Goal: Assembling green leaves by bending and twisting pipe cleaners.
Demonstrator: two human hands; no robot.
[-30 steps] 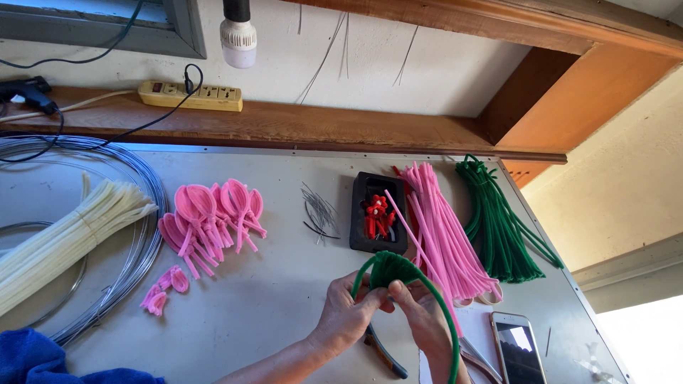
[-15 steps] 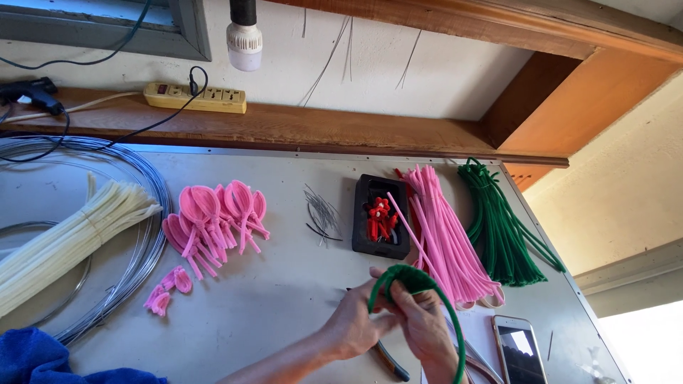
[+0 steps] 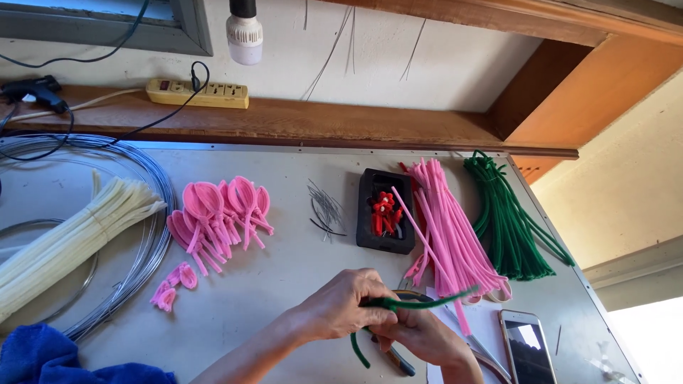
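- The left hand [image 3: 341,309] is curled tight, its fingers pinching a green pipe cleaner [image 3: 409,304] low over the front of the desk [image 3: 299,263].
- The right hand [image 3: 420,334] sits just under and beside it, fingers also closed on the same green stem (the two hands are touching, knuckles nearly together).
- One end of the stem sticks out to the right toward the pink bundle; the other end hooks down below the hands.
- Just beneath the right hand lies a pair of pliers [image 3: 398,359] with dark handles, partly hidden.
- To the right, near the desk's edge, a phone [image 3: 526,348] lies flat, screen up.
- Behind the hands, a sheaf of pink pipe cleaners [image 3: 448,227] fans out, and beside it, further right, a sheaf of green pipe cleaners [image 3: 509,227].
- A black tray [image 3: 370,213] left of the pink sheaf holds small red pieces [image 3: 384,212].
- Thin wire bits [image 3: 326,210] lie left of the tray.
- Further left sit pink looped petals [image 3: 220,210], two small ones apart from the heap.
- At the far left, cream pipe cleaners [image 3: 71,235] rest across a coil of wire [image 3: 153,227]; a blue cloth [image 3: 43,359] fills the near corner.
- On the wooden ledge behind: a yellow power strip [image 3: 198,92].
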